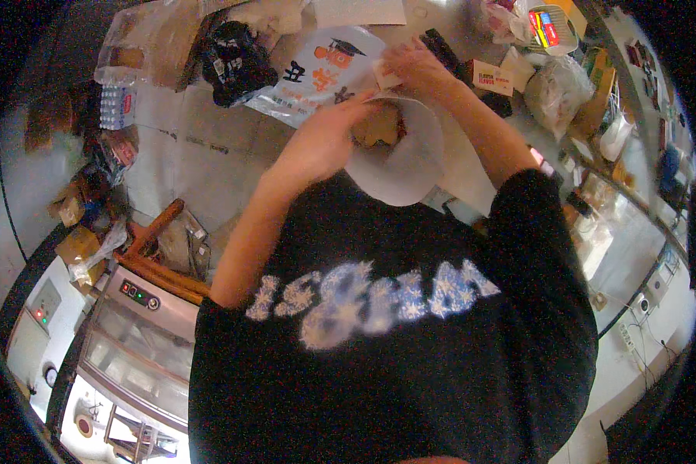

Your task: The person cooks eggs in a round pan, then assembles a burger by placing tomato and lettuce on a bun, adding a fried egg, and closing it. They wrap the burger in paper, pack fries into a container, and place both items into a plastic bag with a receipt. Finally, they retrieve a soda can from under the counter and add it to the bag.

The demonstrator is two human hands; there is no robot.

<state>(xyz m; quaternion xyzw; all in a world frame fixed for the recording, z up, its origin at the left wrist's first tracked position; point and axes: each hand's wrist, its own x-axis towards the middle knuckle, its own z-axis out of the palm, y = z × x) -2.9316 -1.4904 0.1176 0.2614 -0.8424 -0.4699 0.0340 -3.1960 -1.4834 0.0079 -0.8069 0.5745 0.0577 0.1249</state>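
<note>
A white, round-rimmed container (417, 168) tilts open towards me in front of my shirt, with something brown (377, 130) inside. My left hand (325, 136) lies over its left rim, the fingers stretched towards the far edge. Blur and angle hide whether these fingers grip it. Beyond the container, my right hand (412, 64) has its fingers bent around a small pale piece (386, 75), perhaps card or paper. Beneath and to the left of that hand spreads a white printed plastic bag (301, 84) bearing writing and an orange cartoon figure.
A black plastic bag (232, 64) lies left of the printed bag. To the right are a small printed box (492, 78), a clear plastic bag (559, 93) and a basket (565, 43) with coloured packets. A metal cabinet (145, 325) with lit switches stands close on my left, near a wooden rail (156, 229).
</note>
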